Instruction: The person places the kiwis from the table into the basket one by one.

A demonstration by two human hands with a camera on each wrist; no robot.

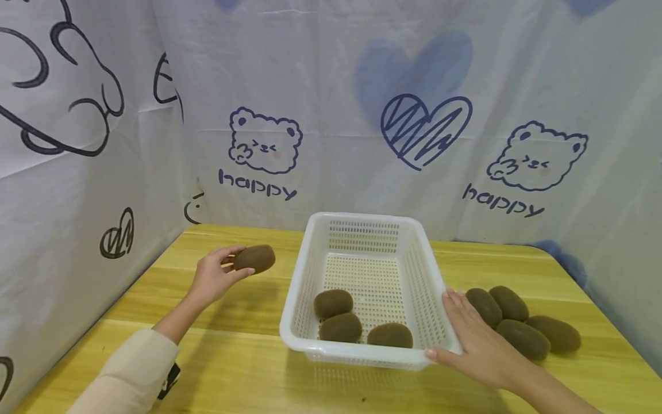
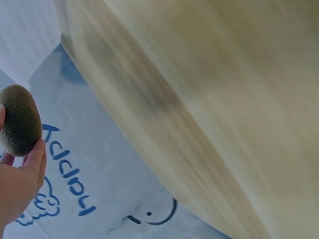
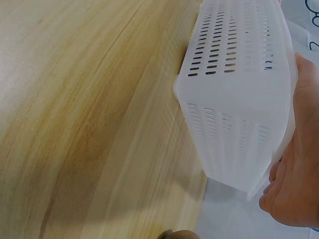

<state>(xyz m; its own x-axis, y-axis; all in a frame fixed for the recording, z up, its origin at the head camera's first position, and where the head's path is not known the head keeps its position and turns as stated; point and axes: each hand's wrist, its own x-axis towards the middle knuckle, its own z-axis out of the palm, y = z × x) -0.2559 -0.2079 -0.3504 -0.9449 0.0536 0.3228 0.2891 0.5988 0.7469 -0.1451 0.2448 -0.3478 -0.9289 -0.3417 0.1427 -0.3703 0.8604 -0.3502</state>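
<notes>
**Cream sleeve (image 1: 124,374) foremost, one kiwifruit (image 1: 256,259) aloft**

Head view: your left hand (image 1: 217,276) curls thumb and fingers round that fruit, left of the white perforated basket (image 1: 362,352) and above the wooden table (image 1: 233,356). Your right hand (image 1: 478,342) lies at the basket's near right corner, thumb spread from fairly straight fingers. Three kiwis (image 1: 339,328) sit in its near end; four more (image 1: 524,339) lie on its right. This looks like a one-fruit transfer; which way, you cannot tell.

Left wrist view: your pinch looks secure; the next move probably calls for a gentle lowering.

Right wrist view: your hand meets the rim, probably steadying it.
</notes>
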